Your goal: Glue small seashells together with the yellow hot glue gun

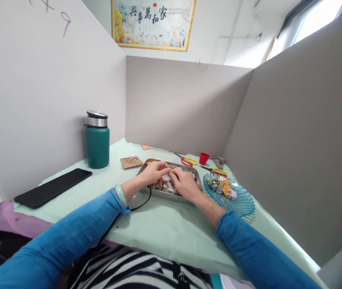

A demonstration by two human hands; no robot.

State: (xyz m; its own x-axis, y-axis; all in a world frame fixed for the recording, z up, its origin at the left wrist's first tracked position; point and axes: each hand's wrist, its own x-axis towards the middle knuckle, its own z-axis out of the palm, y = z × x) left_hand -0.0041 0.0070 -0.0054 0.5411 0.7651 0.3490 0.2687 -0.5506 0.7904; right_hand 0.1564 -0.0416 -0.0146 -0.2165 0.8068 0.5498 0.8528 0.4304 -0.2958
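Above tray (171, 195), left grip (156, 173) and right grip (184, 183) pinching white piece (166, 177), cloth (161, 224) spreading past near rim

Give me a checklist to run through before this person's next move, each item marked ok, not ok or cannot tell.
1. Left hand and right hand in view: ok.
2. White piece between them firmly held: cannot tell; partly hidden.
3. Both hands over the metal tray: ok.
4. Far scissors and near scissors apart from the hands: ok.
5. Tray front free of the black cord: not ok; it loops there.
6. Green bottle upright: ok.
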